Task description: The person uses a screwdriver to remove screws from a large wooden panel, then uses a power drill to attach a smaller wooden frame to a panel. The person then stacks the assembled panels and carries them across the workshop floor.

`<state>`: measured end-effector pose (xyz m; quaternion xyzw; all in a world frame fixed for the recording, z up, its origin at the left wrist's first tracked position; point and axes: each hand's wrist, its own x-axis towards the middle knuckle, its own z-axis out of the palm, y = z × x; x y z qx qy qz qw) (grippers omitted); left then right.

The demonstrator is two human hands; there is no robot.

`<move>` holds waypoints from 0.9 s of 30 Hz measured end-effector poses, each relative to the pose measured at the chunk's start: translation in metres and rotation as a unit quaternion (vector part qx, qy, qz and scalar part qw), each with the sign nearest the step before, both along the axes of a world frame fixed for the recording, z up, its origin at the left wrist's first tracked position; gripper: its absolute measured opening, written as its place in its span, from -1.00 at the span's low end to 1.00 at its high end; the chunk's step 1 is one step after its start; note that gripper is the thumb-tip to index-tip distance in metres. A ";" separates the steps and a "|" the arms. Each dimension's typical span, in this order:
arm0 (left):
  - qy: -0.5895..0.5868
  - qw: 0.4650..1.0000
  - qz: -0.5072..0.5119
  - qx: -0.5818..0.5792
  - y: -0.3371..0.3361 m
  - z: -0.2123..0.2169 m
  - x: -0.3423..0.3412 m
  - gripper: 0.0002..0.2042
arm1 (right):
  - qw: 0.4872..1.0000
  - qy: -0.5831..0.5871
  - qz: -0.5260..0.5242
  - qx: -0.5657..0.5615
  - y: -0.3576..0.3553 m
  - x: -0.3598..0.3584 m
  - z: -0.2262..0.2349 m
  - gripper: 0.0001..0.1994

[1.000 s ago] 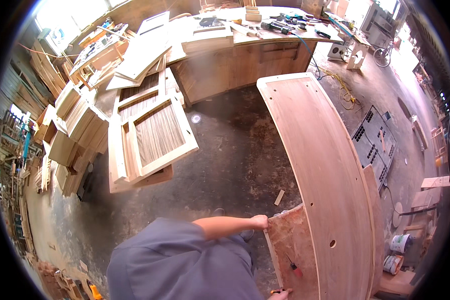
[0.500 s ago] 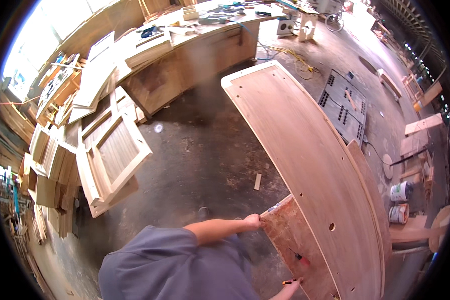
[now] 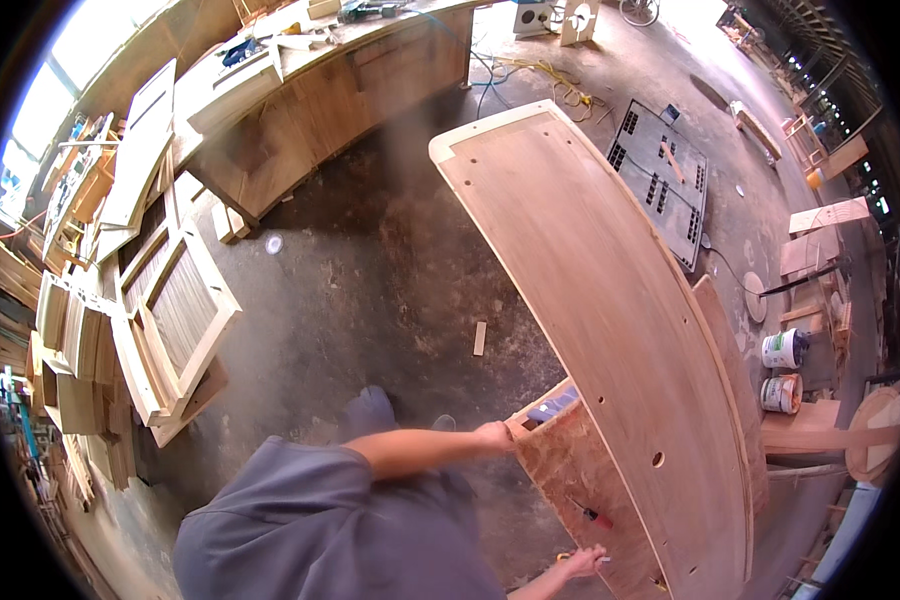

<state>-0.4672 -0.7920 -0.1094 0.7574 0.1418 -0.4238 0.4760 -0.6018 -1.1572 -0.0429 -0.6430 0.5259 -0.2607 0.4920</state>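
Reddish-brown, a board (image 3: 568,468) is lying partly beneath a long panel (image 3: 600,330), bearing a screwdriver (image 3: 598,518); the left hand's (image 3: 495,437) curled fingers are gripping its edge, the right hand's (image 3: 582,562) are clasping a small tool (image 3: 563,556). A workbench (image 3: 320,125) is standing across the dark floor (image 3: 400,270).

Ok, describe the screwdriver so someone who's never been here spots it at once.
Find the long, pale wooden panel right of centre. Along its lower left edge a mottled brown board shows, and the screwdriver lies on it, just beyond the right hand. Its red handle and dark shaft set it apart from the yellow item at that hand.
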 end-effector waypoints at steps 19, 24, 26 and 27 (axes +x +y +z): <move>0.123 0.771 0.435 -0.449 0.520 0.044 0.264 -0.85 | 0.618 0.156 0.656 -0.403 0.589 0.527 0.091 -0.41; 0.141 0.771 0.457 -0.421 0.605 0.083 0.369 -0.76 | 0.637 0.241 0.605 -0.412 0.621 0.596 0.078 -0.47; 0.143 0.741 0.475 -0.453 0.634 0.087 0.417 -0.77 | 0.670 0.230 0.578 -0.406 0.623 0.609 0.072 -0.54; 0.143 0.723 0.486 -0.469 0.647 0.086 0.441 -0.78 | 0.681 0.224 0.571 -0.399 0.625 0.612 0.070 -0.55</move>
